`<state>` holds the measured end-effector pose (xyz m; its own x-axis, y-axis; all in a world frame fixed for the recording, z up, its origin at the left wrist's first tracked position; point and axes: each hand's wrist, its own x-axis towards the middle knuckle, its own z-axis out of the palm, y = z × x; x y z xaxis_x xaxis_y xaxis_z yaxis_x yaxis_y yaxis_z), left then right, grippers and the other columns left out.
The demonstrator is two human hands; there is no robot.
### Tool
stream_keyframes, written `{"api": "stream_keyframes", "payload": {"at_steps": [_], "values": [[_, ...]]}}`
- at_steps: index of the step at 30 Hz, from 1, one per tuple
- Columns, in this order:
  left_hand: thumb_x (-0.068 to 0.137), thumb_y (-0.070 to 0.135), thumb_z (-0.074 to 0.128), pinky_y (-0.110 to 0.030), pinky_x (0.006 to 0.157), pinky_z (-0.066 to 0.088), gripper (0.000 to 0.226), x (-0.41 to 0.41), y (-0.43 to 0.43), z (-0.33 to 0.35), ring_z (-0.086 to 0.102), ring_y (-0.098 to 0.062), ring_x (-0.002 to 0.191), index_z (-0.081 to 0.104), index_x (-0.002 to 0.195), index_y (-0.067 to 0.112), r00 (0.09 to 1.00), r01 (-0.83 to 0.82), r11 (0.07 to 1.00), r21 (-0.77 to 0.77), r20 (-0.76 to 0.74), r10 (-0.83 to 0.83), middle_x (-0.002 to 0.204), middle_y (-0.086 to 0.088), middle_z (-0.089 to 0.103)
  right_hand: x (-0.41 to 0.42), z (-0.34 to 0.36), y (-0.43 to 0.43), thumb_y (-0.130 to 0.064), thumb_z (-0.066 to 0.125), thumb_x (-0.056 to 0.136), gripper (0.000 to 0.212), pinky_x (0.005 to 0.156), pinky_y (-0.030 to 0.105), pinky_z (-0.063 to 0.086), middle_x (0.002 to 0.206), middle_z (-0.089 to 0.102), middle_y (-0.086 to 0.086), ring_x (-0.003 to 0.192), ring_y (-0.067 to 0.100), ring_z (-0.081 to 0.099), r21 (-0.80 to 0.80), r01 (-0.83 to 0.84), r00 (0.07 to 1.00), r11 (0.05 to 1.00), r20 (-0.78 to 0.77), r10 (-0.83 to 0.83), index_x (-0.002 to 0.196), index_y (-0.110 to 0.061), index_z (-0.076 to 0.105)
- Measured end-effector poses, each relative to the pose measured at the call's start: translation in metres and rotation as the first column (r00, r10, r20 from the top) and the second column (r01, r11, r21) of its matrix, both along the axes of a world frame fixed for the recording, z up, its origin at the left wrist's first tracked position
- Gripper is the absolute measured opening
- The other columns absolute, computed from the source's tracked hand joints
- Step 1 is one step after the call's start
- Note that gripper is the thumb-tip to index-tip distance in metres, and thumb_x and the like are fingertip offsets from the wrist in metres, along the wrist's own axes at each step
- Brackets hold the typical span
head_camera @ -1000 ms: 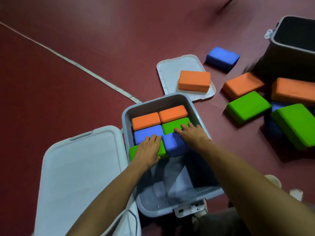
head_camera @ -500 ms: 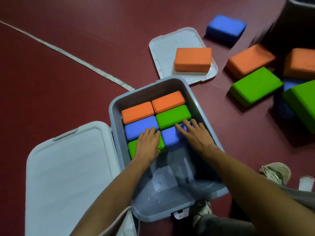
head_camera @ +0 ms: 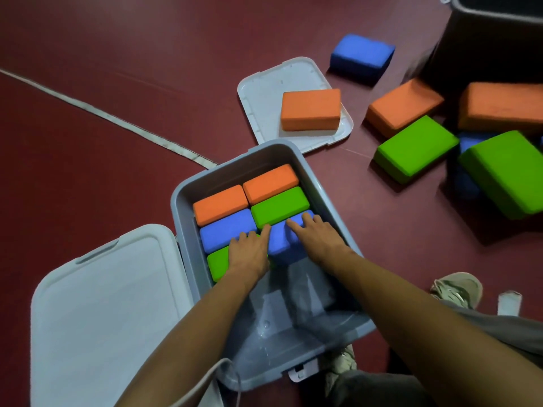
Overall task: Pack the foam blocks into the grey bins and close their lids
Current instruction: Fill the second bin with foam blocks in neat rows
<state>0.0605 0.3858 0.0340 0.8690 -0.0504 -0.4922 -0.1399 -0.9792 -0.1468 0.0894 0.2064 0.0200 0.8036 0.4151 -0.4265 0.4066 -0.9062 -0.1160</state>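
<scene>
While two hands (head_camera: 249, 254) (head_camera: 318, 237) press, bin (head_camera: 183, 227) holds six blocks (head_camera: 279, 205).

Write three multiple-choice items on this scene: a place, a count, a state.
1. The orange block nearest the grey bin lies on: A) a loose lid B) a chair C) a table.
2. Orange blocks inside the bin: A) one B) two C) four.
3. The lid left of the bin: A) shut B) lying open C) holding blocks.
Answers: A, it rests on that lid. B, two sit side by side at the far end. B, it lies flat beside the bin.
</scene>
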Motion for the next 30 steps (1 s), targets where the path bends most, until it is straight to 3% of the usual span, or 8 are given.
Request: {"api": "stream_keyframes", "payload": {"at_steps": [6,11,17,23,27,30], "values": [[0.087,0.045,0.070,-0.042,0.098,0.045,0.066,0.024,-0.046,0.040,0.054,-0.032,0.127,0.040,0.141,0.021,0.993,-0.004,0.999,-0.052,-0.117,-0.002,0.138,-0.008,0.055,0.014,0.053,-0.017,-0.012,0.061,0.089,0.068,0.098,0.046,0.045,0.145,0.033,0.016,0.125,0.039,0.044,0.051,0.056,0.998,0.997,-0.012,-0.056,0.151,-0.017,0.031],[0.091,0.042,0.064,-0.043,0.093,0.048,0.064,0.051,-0.108,0.087,0.057,-0.035,0.121,0.039,0.146,0.021,0.996,0.086,0.982,-0.170,0.005,-0.086,0.133,-0.013,0.057,0.027,0.107,-0.062,-0.022,0.071,0.084,0.071,0.104,0.050,0.042,0.155,0.022,0.019,0.131,0.044,0.038,0.040,0.133,0.991,0.990,0.004,-0.133,0.145,-0.015,0.036],[0.088,0.048,0.064,-0.047,0.096,0.048,0.063,0.087,-0.212,0.145,0.053,-0.036,0.124,0.043,0.141,0.022,0.982,0.189,0.947,-0.260,0.071,-0.177,0.135,-0.012,0.055,0.033,0.165,-0.159,-0.029,0.070,0.088,0.066,0.100,0.052,0.043,0.150,0.028,0.016,0.132,0.042,0.038,0.062,0.313,0.947,0.948,0.059,-0.317,0.143,-0.012,0.037],[0.088,0.044,0.063,-0.045,0.091,0.048,0.054,0.120,-0.323,0.167,0.057,-0.038,0.120,0.047,0.131,0.016,0.952,0.307,0.892,-0.332,0.115,-0.285,0.129,-0.016,0.058,0.049,0.188,-0.268,-0.039,0.065,0.091,0.065,0.103,0.053,0.041,0.151,0.028,0.017,0.134,0.043,0.038,0.079,0.533,0.843,0.842,0.037,-0.537,0.145,-0.015,0.036],[0.090,0.049,0.063,-0.049,0.101,0.046,0.072,0.152,-0.389,0.159,0.051,-0.041,0.126,0.038,0.148,0.014,0.931,0.361,0.868,-0.341,0.082,-0.356,0.140,-0.020,0.050,0.062,0.172,-0.328,-0.033,0.060,0.094,0.058,0.106,0.052,0.041,0.150,0.028,0.019,0.135,0.043,0.038,0.116,0.653,0.755,0.748,-0.023,-0.655,0.143,-0.012,0.037],[0.092,0.050,0.063,-0.048,0.101,0.044,0.071,0.175,-0.429,0.136,0.051,-0.041,0.127,0.038,0.147,0.014,0.921,0.383,0.848,-0.367,0.081,-0.381,0.140,-0.021,0.051,0.075,0.145,-0.363,-0.035,0.061,0.095,0.057,0.105,0.052,0.041,0.148,0.030,0.020,0.132,0.043,0.041,0.147,0.733,0.678,0.664,-0.086,-0.730,0.141,-0.011,0.038]]}}
